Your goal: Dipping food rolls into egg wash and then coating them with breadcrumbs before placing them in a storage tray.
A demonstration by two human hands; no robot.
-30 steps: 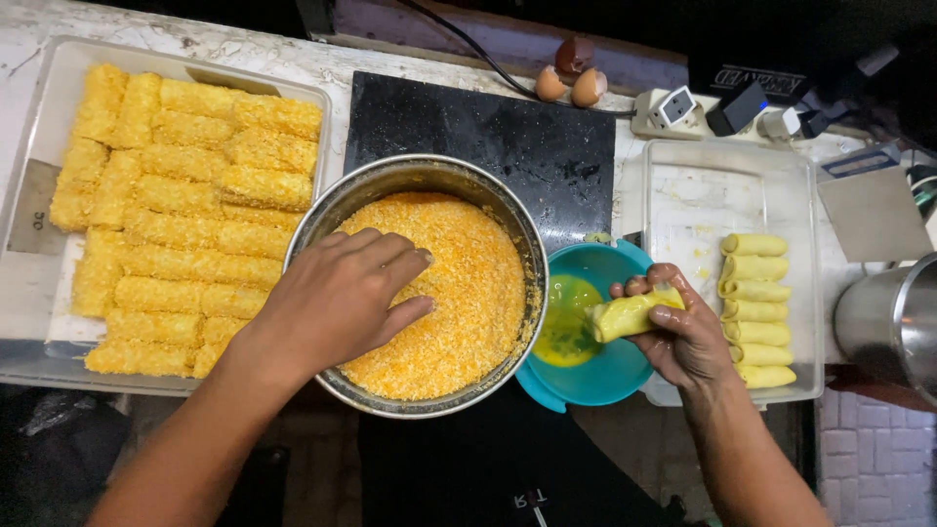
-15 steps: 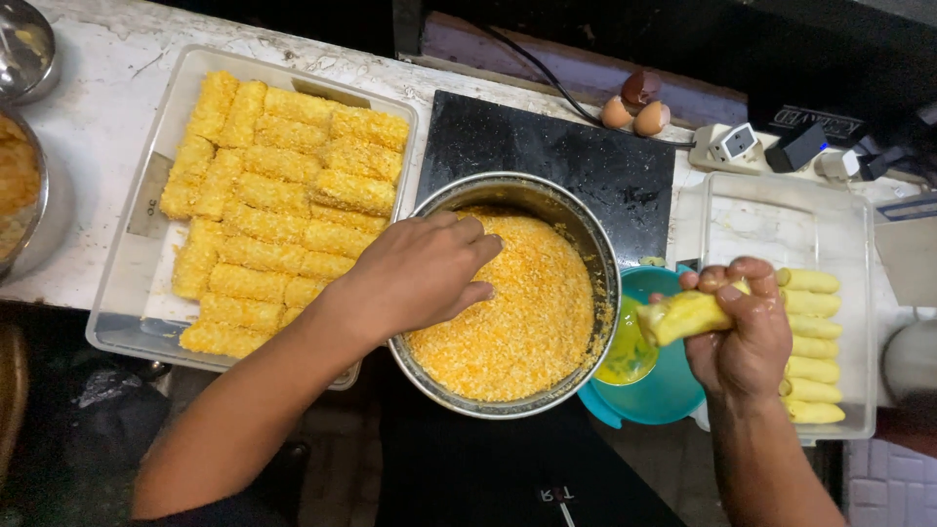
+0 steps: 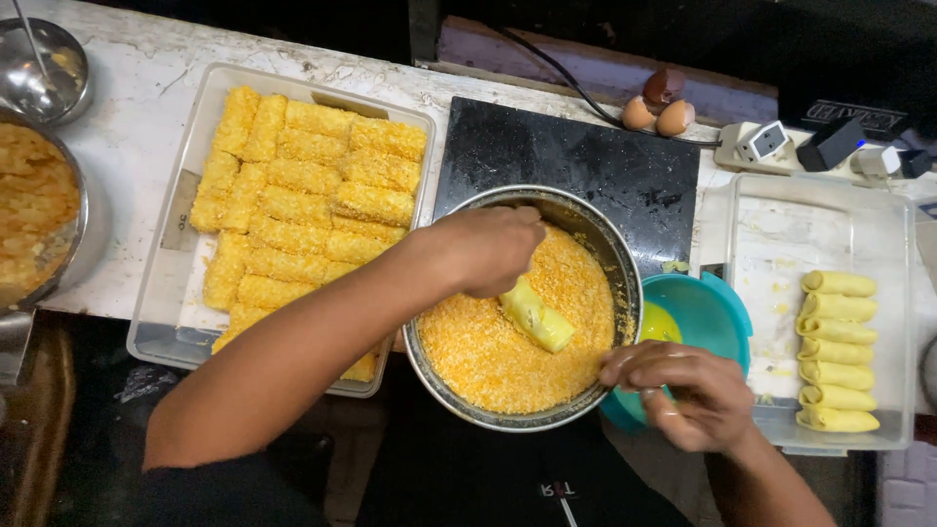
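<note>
A round metal pan (image 3: 426,356) holds orange breadcrumbs (image 3: 488,356). A pale yellow wet roll (image 3: 536,315) lies on the crumbs. My left hand (image 3: 488,249) is over the pan, its fingertips on the roll's upper end. My right hand (image 3: 688,390) hovers at the pan's right rim, in front of a teal bowl (image 3: 712,312) of beaten egg; its fingers are loosely curled and hold nothing.
A clear tray (image 3: 166,293) of several crumbed rolls (image 3: 303,210) sits at left. At right, a clear tray (image 3: 781,263) holds several plain rolls (image 3: 839,351). A black slab (image 3: 576,161), eggs (image 3: 656,115), a power strip (image 3: 781,146) and metal bowls (image 3: 39,195) lie around.
The roll that my right hand held is now lying in the breadcrumbs. My right hand has let go and dropped to the pan's rim. My left hand moved onto the roll.
</note>
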